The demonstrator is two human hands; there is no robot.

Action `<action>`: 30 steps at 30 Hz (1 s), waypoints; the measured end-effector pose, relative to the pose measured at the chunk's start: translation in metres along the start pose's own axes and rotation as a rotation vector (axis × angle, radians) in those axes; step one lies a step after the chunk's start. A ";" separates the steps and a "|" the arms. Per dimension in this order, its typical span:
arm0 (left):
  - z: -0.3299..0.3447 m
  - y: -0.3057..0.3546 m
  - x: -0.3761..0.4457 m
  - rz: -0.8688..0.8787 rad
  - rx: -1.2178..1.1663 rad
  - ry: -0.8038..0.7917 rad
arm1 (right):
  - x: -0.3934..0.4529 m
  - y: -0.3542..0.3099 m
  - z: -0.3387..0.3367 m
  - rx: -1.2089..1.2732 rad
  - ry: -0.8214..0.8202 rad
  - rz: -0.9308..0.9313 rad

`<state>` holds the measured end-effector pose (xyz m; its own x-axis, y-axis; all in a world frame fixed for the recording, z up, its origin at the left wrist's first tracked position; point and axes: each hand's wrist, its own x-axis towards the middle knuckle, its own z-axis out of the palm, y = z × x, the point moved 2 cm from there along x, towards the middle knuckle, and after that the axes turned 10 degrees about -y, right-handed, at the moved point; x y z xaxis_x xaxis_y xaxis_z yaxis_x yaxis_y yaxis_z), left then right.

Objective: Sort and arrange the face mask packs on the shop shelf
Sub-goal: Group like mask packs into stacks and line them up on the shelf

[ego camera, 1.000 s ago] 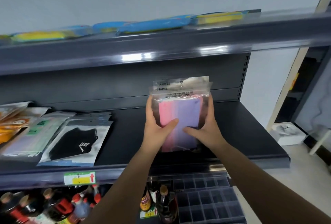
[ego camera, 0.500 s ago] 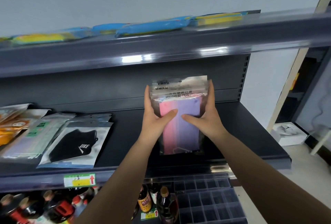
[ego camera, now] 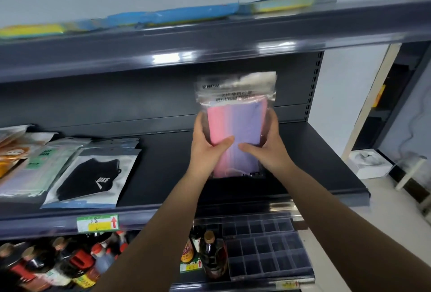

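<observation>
1. The left hand (ego camera: 207, 149) and the right hand (ego camera: 268, 149) both grip a stack of clear mask packs (ego camera: 235, 126), thumbs on the front.
2. The stack is held upright over the dark middle shelf (ego camera: 314, 165), near the middle of the view.
3. At 9 o'clock, a black mask pack (ego camera: 91, 175) lies flat beside green packs (ego camera: 35, 168).
4. At 7 o'clock, bottles (ego camera: 70, 263) stand below.

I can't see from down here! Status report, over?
Both hands, left and right, grip clear pink-and-purple mask pack. Pack upright over dark grey shelf. Bare landing spot below.
</observation>
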<state>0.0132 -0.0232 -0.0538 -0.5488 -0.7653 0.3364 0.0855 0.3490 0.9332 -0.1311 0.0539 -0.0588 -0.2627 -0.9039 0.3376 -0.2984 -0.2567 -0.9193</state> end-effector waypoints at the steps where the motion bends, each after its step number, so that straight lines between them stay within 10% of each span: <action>1: 0.002 -0.008 -0.003 -0.031 0.008 -0.013 | -0.004 0.007 0.001 -0.008 -0.015 0.029; 18: 0.017 -0.025 -0.005 -0.062 0.066 -0.066 | -0.005 0.035 -0.006 -0.044 -0.051 0.079; 30: 0.056 -0.048 0.061 -0.502 0.290 -0.174 | 0.034 0.065 -0.063 -0.037 0.044 0.390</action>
<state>-0.0709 -0.0558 -0.0851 -0.5933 -0.7835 -0.1846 -0.4362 0.1202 0.8918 -0.2171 0.0286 -0.0941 -0.4019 -0.9153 -0.0263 -0.2007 0.1161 -0.9727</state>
